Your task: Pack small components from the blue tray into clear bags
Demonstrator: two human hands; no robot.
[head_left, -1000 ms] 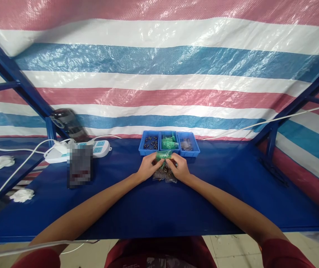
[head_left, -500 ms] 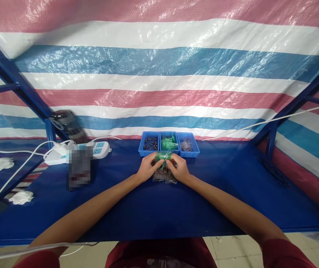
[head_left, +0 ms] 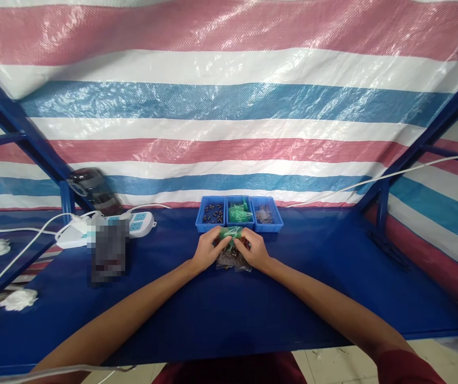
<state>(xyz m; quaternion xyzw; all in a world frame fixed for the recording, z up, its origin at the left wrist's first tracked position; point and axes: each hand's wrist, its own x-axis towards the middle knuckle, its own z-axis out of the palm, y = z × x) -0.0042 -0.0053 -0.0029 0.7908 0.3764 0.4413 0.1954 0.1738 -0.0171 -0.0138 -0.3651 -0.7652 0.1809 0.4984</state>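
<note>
My left hand and my right hand meet in the middle of the table, thumbs and fingers closed. Between them they pinch a green plastic bag, one hand on each side. Below the thumbs, clear plastic bags with small dark and brownish parts lie on the table, partly covered by my fingers. Whether these join the green bag cannot be made out. Just beyond my hands stand three blue bins: the left bin holds small dark metallic parts, the middle bin green packets, the right bin clear packets.
To the left lie a white power strip with cables, a blurred dark object and crumpled white tissue. A dark jar leans near the blue frame post. Striped sheeting hangs behind the blue table.
The view has tipped upward a little, so the table and bins sit lower in the picture. Both hands keep hold of the green bag, with small shifts of the thumbs.
</note>
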